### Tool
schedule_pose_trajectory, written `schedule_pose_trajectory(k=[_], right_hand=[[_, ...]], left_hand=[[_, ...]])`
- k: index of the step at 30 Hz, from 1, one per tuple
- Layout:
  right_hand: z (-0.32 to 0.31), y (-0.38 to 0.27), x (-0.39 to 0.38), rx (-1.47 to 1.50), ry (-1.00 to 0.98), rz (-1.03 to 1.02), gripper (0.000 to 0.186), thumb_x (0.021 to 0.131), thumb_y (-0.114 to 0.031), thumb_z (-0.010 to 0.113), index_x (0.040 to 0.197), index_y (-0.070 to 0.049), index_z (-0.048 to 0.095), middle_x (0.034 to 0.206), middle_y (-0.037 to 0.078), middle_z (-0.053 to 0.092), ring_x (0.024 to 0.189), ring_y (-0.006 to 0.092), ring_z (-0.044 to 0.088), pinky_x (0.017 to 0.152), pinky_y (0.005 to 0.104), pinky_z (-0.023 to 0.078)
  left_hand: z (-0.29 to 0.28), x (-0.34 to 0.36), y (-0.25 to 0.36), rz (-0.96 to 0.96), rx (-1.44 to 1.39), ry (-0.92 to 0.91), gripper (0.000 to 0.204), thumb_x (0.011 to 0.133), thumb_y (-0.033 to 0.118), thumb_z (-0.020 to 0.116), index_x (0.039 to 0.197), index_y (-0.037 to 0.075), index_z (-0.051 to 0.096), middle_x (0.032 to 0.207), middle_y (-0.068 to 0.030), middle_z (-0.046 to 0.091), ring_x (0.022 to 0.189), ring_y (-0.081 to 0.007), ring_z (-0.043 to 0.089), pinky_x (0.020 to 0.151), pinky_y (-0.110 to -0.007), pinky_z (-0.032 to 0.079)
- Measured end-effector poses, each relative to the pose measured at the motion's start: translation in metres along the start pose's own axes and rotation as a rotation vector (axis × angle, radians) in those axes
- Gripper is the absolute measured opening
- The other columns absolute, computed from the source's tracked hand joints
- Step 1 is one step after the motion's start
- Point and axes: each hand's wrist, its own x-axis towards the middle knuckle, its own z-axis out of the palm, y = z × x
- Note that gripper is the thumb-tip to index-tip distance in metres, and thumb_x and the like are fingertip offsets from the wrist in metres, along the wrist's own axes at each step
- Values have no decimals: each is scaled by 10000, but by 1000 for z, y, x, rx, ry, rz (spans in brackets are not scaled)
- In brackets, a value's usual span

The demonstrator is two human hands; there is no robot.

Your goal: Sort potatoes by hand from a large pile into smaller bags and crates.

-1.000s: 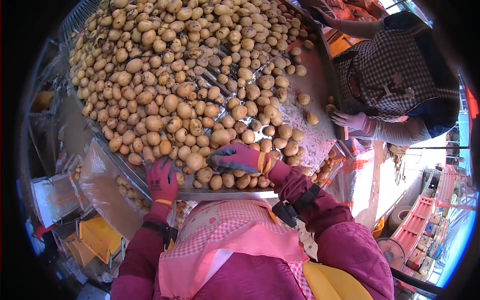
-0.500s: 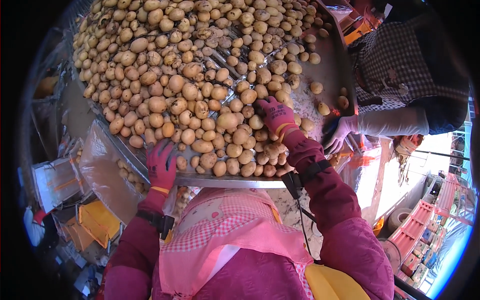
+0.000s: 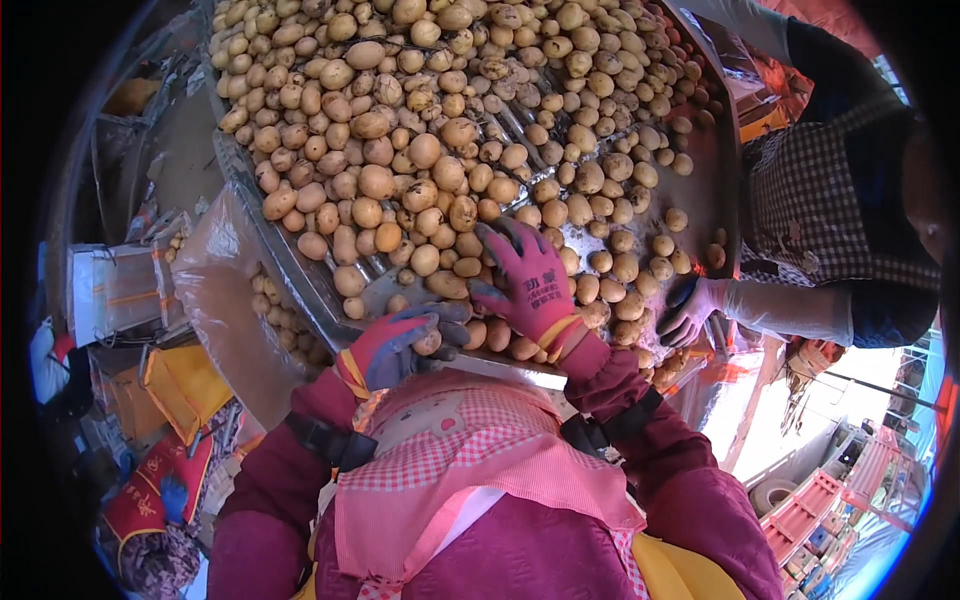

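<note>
A large heap of round, tan potatoes (image 3: 425,150) covers a metal sorting table (image 3: 300,265) in front of me. Close to its near edge, my left hand (image 3: 390,350) in a pink and grey glove is turned inward, its fingers curled round a small potato (image 3: 428,343). My right hand (image 3: 530,285), gloved in pink with dark fingertips, lies palm down over the near potatoes. Its fingers are spread, the thumb apart beside a longish potato (image 3: 447,286). What is under the right palm is hidden.
At the right stands a co-worker in a checked apron (image 3: 815,190), one pink-gloved hand (image 3: 692,310) at the table's rim. Clear plastic sheeting (image 3: 225,270) and a yellow crate (image 3: 188,388) are on the left. Another person in a red vest (image 3: 150,490) is at lower left.
My left hand has left the table's left edge, moved right and closed round a potato. My right hand has drawn back toward me and left. The view has shifted, with more potatoes spread right.
</note>
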Motion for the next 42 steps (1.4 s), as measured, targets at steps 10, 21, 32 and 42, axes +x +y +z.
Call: schedule_pose_trajectory(k=[10, 21, 32, 42], right_hand=[[-3, -59, 23, 538, -605, 16, 712, 874, -323, 722, 1441, 8, 447, 1284, 201, 622, 1192, 285, 613, 1019, 382, 458], [29, -60, 18, 688, -604, -16, 473, 975, -146, 599, 1398, 40, 497, 1284, 122, 624, 1101, 174, 599, 945, 290, 469], [32, -82, 4, 694, -663, 165, 492, 933, -177, 660, 1355, 42, 534, 1186, 145, 677, 1089, 208, 647, 948, 329, 500], [26, -88, -45, 472, -628, 222, 533, 902, -285, 684, 1341, -9, 561, 1215, 193, 658, 1131, 313, 637, 983, 390, 475]], left_hand=[[-25, -34, -23, 313, 107, 159, 371, 1033, 286, 518, 1303, 37, 571, 928, 9, 610, 728, -45, 500, 673, -208, 432], [-143, -288, 6, 1421, -566, 317, 773, 900, 681, 551, 1409, 103, 487, 865, -31, 674, 511, -64, 449, 505, -229, 411], [-198, -323, -45, 778, -141, 499, 495, 1012, 333, 536, 1414, 53, 469, 1229, -176, 621, 1007, -169, 661, 786, -207, 564], [-231, -299, 56, 1400, -413, 302, 454, 1008, 322, 559, 1364, 42, 537, 1338, -174, 595, 1197, -268, 610, 1024, -361, 520]])
